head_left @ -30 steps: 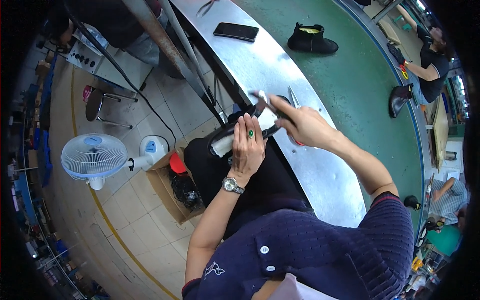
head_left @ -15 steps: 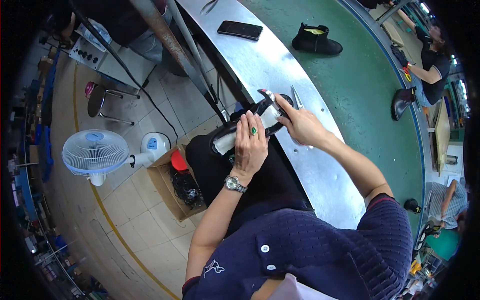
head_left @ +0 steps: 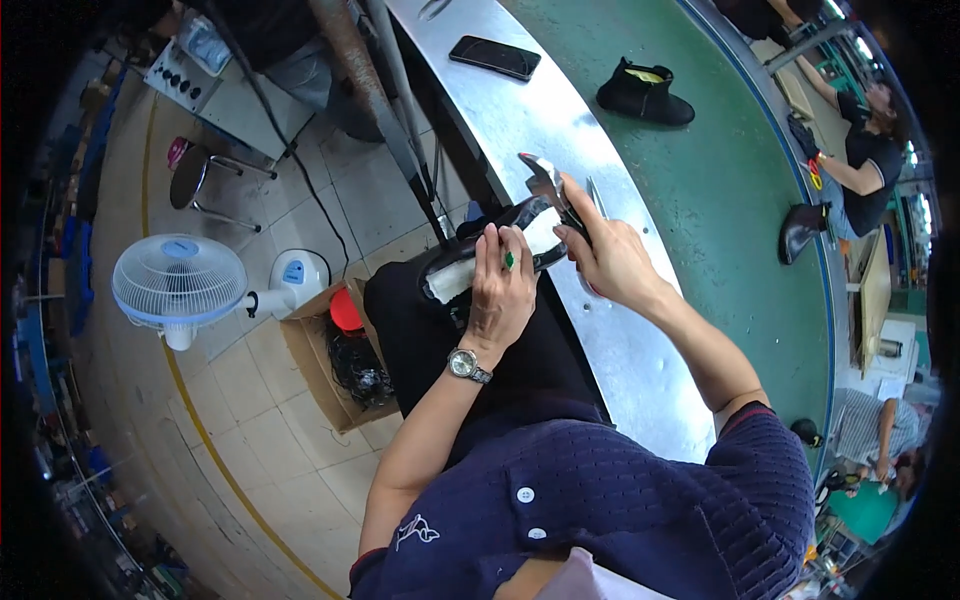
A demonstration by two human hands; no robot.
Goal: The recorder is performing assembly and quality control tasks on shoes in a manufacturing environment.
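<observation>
A black shoe [head_left: 541, 232] rests upside down across my lap, its pale underside facing up. My left hand [head_left: 503, 285] lies over it, fingers together on the pale surface, steadying the shoe. In my right hand [head_left: 612, 250] is a metal hand tool [head_left: 545, 178] with a curved head and a red tip, just above the far end of the shoe. Whether it is a hammer or lasting pincers I cannot tell. A pointed metal tool [head_left: 596, 197] lies on the bench beyond my right hand, partly hidden.
Along the metal bench edge [head_left: 640, 345] lies a phone [head_left: 495, 57]. A finished-looking black ankle boot [head_left: 645, 93] and a dark boot [head_left: 801, 232] stand on the green surface [head_left: 740, 250]. At left are a fan [head_left: 180, 285], a cardboard box [head_left: 322, 375] and a stool [head_left: 190, 185]. Other people work nearby.
My right hand has raised the metal tool's head off the shoe and turned it upward. My left hand keeps its place on the shoe. The whole view has shifted slightly.
</observation>
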